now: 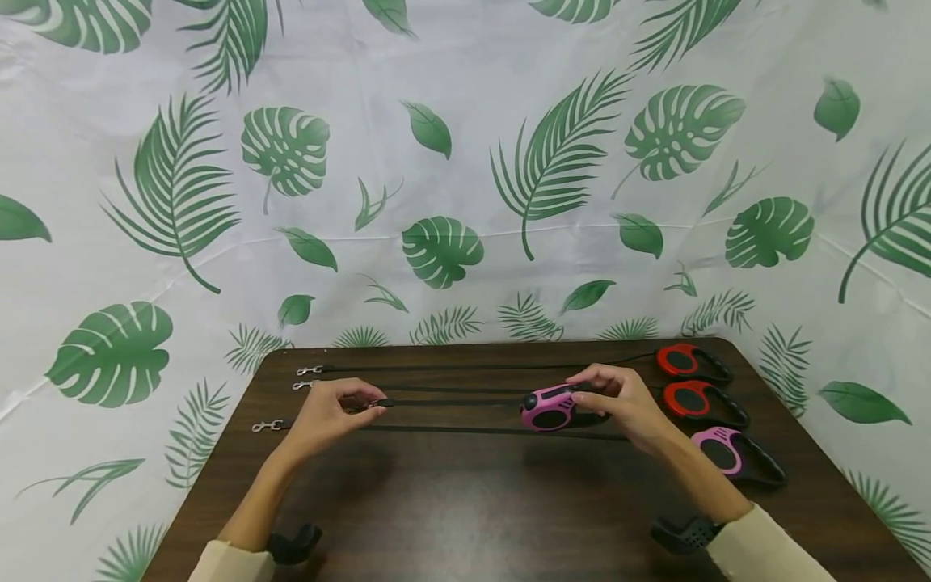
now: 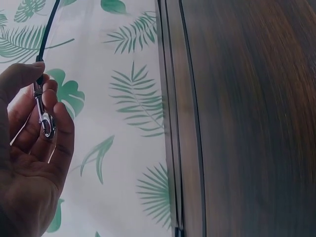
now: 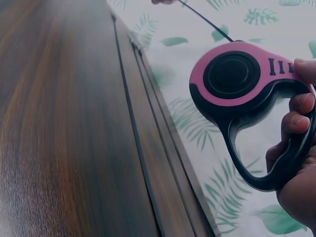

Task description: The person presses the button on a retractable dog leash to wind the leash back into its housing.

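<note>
My right hand (image 1: 618, 402) grips the handle of a pink and black retractable dog leash (image 3: 224, 74), its fingers curled through the black loop. From the casing a thin black cord (image 1: 451, 402) runs left, stretched nearly straight above the table. At its other end my left hand (image 1: 334, 414) pinches the cord's end between thumb and fingers. Beside the curled fingers in the left wrist view hangs the silver clip (image 2: 48, 126). Both hands are raised over the table, apart from each other.
On the brown table (image 1: 465, 517) lie two red leashes (image 1: 678, 359) and another pink leash (image 1: 716, 453) at the right. Their cords stretch left across the table to silver clips (image 1: 267, 426). A white leaf-print sheet (image 1: 451, 186) hangs behind.
</note>
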Tool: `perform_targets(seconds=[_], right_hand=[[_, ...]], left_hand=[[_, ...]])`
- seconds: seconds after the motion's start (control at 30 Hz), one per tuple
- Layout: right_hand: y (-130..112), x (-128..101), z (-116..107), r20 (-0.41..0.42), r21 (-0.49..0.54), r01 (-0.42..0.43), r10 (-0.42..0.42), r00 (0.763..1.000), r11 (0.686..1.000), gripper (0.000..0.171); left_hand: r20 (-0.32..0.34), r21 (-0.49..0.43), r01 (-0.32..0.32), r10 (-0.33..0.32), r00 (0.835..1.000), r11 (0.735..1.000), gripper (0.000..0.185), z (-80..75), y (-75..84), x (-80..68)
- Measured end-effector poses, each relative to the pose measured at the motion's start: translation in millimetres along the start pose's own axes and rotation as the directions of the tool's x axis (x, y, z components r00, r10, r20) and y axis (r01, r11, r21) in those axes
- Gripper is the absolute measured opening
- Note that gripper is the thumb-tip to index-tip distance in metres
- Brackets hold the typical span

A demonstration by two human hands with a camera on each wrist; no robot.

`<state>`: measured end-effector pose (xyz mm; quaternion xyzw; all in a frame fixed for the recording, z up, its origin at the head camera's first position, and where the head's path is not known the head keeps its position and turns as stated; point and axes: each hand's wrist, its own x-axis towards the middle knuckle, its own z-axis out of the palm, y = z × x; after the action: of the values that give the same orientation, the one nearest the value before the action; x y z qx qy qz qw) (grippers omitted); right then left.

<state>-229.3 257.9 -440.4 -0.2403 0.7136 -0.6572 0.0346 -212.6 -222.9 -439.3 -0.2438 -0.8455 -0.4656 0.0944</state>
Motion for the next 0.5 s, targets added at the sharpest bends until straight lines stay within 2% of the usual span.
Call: perform_targets(seconds=[0.5], right_hand=[[3.3,5.1,15.5,0.005,0.006,0.002,-0.002,1.000,1.000,0.018]], left_hand=[[-0.001,-0.013,-0.026,0.026,1.000,1.000,0.011,15.1,2.2,5.4]])
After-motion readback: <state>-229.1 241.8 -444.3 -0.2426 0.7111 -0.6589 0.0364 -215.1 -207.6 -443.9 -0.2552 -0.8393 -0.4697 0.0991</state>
